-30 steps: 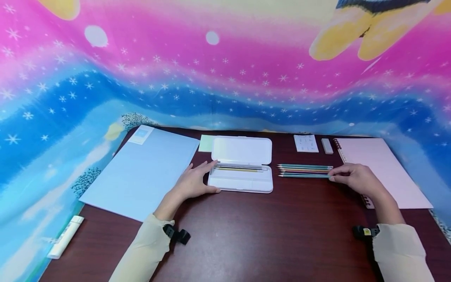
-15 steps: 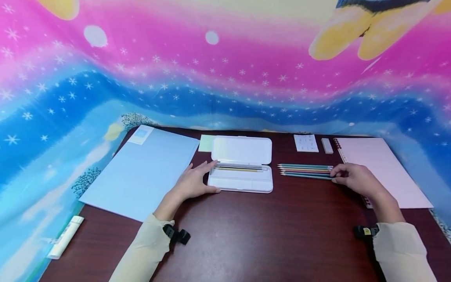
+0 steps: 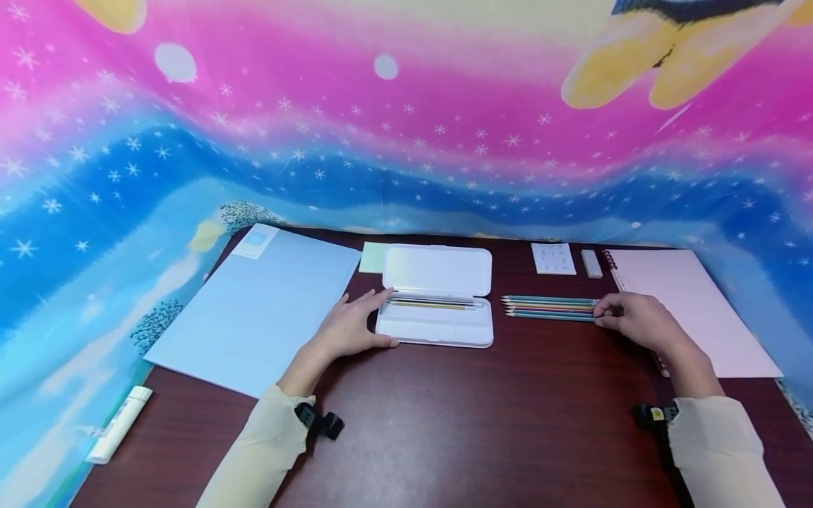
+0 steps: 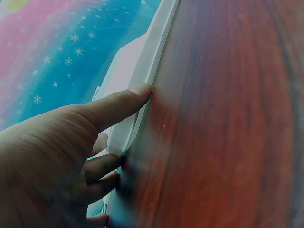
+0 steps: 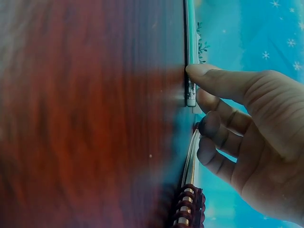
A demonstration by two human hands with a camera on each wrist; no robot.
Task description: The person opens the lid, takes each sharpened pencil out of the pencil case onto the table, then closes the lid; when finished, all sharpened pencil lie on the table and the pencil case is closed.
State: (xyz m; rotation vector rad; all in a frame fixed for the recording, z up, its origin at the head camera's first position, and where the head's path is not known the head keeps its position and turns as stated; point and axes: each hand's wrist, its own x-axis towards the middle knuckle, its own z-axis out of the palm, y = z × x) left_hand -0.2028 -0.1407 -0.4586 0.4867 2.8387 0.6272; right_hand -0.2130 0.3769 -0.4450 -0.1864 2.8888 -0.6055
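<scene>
In the head view my left hand [image 3: 352, 324] spans the left end of an open white pencil case [image 3: 451, 333], thumb at its front edge and a finger near the hinge. The left wrist view has the thumb [image 4: 118, 105] against the case's side. A few pencils [image 3: 438, 304] lie in its rear compartment. To the right, several pencils [image 3: 549, 308] lie side by side on the table, tips toward the case. My right hand [image 3: 641, 321] pinches at their eraser ends; in the right wrist view its thumb touches the nearest green pencil [image 5: 191, 38].
A blue folder [image 3: 267, 303] lies left, a pink spiral notebook [image 3: 692, 310] right. Behind are a green paper pad [image 3: 372, 257], a small printed pad [image 3: 553, 259] and an eraser [image 3: 591, 264]. A white tube [image 3: 121, 427] lies at the table's left edge.
The nearest pencil tilted slightly half a second ago and now lies nearly parallel, closer to the others. My right hand has shifted slightly with it; my left hand stays on the case.
</scene>
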